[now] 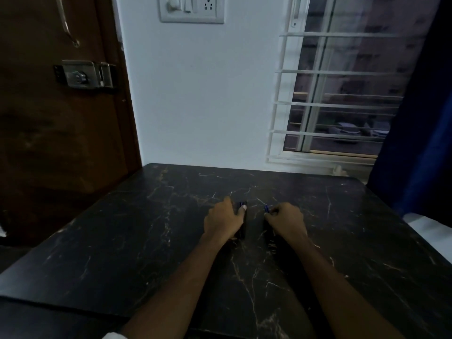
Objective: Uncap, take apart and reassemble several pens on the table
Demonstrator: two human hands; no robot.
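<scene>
Both my hands rest near the middle of the black marble table (146,241). My left hand (222,222) curls around a dark pen part (243,216), its thumb on the blue upper end. My right hand (286,221) pinches a small blue pen piece (266,208) between thumb and fingers. The light is dim, so I cannot make out which pen parts these are. A dark narrow shape lies on the table between the hands, partly hidden by them.
A white wall with a switch plate (192,8) stands behind the table. A brown door (61,106) with a metal lock is at the left. A barred window (337,99) and a blue curtain (420,143) are at the right.
</scene>
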